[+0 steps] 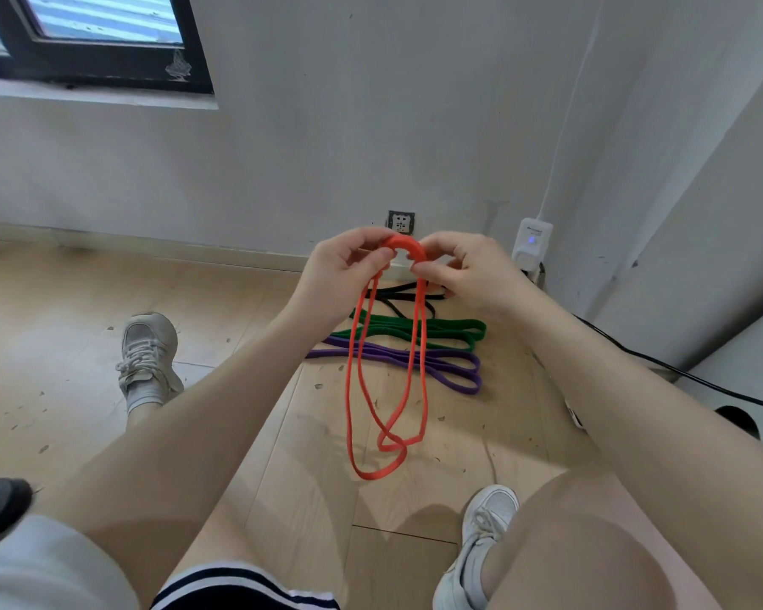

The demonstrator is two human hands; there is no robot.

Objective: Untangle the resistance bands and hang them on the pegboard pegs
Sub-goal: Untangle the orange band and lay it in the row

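Observation:
An orange resistance band (pixel 353 402) hangs in doubled loops from both my hands, its lower loops crossing above the floor. My left hand (pixel 340 275) pinches its top bend on the left side. My right hand (pixel 463 270) pinches the same bend on the right. On the wooden floor behind lie a purple band (pixel 450 367), a green band (pixel 454 330) and a black band (pixel 397 297), folded flat side by side near the wall. No pegboard is in view.
A wall socket (pixel 400 222) and a white plug-in device (pixel 530 244) with a cable sit at the wall's base. A black cable (pixel 679 372) runs along the floor at right. My two white sneakers (pixel 148 358) stand on the floor. A window (pixel 93 37) is upper left.

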